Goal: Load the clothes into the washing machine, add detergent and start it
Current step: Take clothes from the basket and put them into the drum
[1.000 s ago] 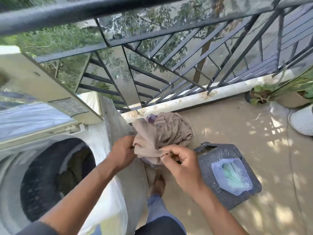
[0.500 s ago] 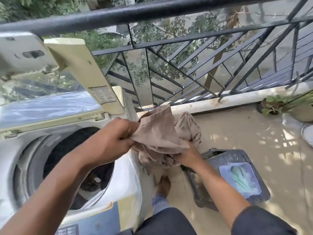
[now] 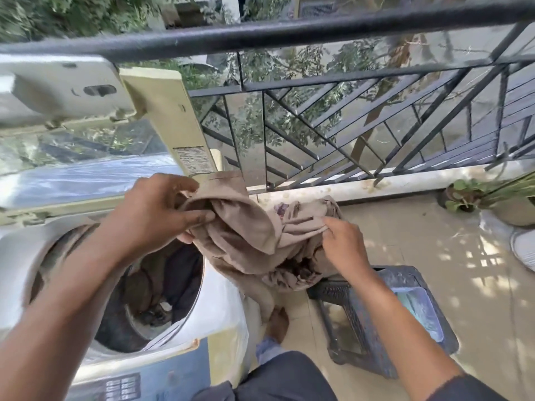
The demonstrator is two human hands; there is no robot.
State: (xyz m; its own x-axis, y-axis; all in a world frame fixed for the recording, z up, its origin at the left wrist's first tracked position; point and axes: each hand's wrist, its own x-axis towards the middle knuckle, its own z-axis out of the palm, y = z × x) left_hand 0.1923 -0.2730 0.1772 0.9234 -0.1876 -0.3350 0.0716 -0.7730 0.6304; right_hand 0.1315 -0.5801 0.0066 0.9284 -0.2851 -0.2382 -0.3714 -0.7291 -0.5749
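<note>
We look down from head height at two bare hands holding a beige garment (image 3: 249, 235) on a balcony. Our left hand (image 3: 162, 212) grips one bunched end of the cloth, fingers curled round it, just above the right edge of the drum (image 3: 150, 287). Our right hand (image 3: 344, 241) pinches a fold at the other end, fingers bent onto the cloth, out over the floor. The garment sags between the two hands, and its lower part hangs down beside the washer (image 3: 202, 337), to its right. The washer is a top-loader at the lower left; its lid (image 3: 86, 157) stands raised behind the hands. Dark clothes (image 3: 173, 279) already lie inside the drum. A dark stool (image 3: 376, 328) stands on the tiled floor below our right forearm. A black railing (image 3: 318, 33) crosses the top, with trees beyond it. A potted plant (image 3: 463, 195) sits at the far right.
</note>
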